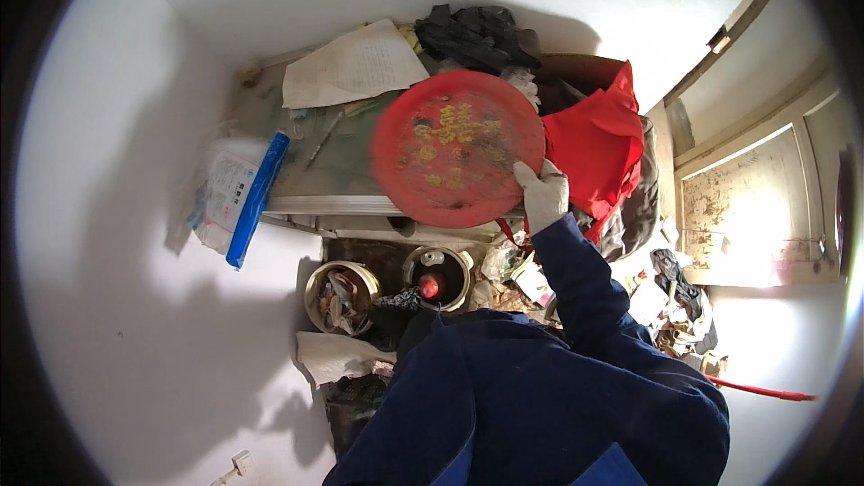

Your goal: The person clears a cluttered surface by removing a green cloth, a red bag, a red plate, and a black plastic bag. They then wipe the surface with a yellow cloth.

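Note:
My right hand, in a pale work glove, grips the lower right rim of a round red tray with worn yellow decoration and dark stains. The tray is raised over the front part of a cluttered cabinet top. Just right of the glove lies a bright red cloth. Behind the tray sit a crumpled black plastic bag and a creased sheet of paper that bears writing. A thin pen-like tool lies left of the tray. My left hand is out of view.
A blue-edged plastic package juts over the cabinet's left end. Below stand a bucket of refuse and a pot-like container with a red object inside. Loose litter covers the floor at right, near a red rod.

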`<action>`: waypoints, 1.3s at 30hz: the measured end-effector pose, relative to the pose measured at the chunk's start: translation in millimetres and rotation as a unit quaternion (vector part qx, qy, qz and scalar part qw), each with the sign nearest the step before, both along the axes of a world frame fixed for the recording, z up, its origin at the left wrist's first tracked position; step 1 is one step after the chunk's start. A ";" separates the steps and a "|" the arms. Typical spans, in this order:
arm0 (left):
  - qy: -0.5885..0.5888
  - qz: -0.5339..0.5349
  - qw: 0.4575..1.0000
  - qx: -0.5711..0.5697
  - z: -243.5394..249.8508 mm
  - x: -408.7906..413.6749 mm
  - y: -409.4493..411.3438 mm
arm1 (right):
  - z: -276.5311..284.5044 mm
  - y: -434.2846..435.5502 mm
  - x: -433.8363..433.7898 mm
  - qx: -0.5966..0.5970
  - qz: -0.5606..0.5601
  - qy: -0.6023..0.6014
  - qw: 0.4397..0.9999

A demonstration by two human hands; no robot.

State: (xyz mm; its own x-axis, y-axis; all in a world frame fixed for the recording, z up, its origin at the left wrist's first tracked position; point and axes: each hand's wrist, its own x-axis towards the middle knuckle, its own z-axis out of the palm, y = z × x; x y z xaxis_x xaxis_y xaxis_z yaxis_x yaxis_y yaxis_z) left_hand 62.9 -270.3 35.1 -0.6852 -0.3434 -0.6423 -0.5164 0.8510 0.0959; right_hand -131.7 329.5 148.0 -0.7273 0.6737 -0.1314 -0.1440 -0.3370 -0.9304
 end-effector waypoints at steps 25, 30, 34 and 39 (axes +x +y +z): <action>0.391 -0.313 0.818 -0.283 183.5 -419.9 139.9 | -4.7 1.1 -0.5 0.071 -0.067 -0.031 0.995; 0.406 -0.348 0.804 -0.262 186.5 -401.0 137.3 | -8.2 5.0 -1.4 0.100 -0.071 -0.059 0.991; 0.492 -0.265 0.828 -0.041 189.0 -409.1 103.2 | -5.3 3.2 -1.0 0.100 -0.080 -0.044 0.991; 0.488 0.075 0.863 0.106 184.4 -431.9 52.3 | -2.0 4.4 -0.1 0.106 -0.069 -0.054 0.990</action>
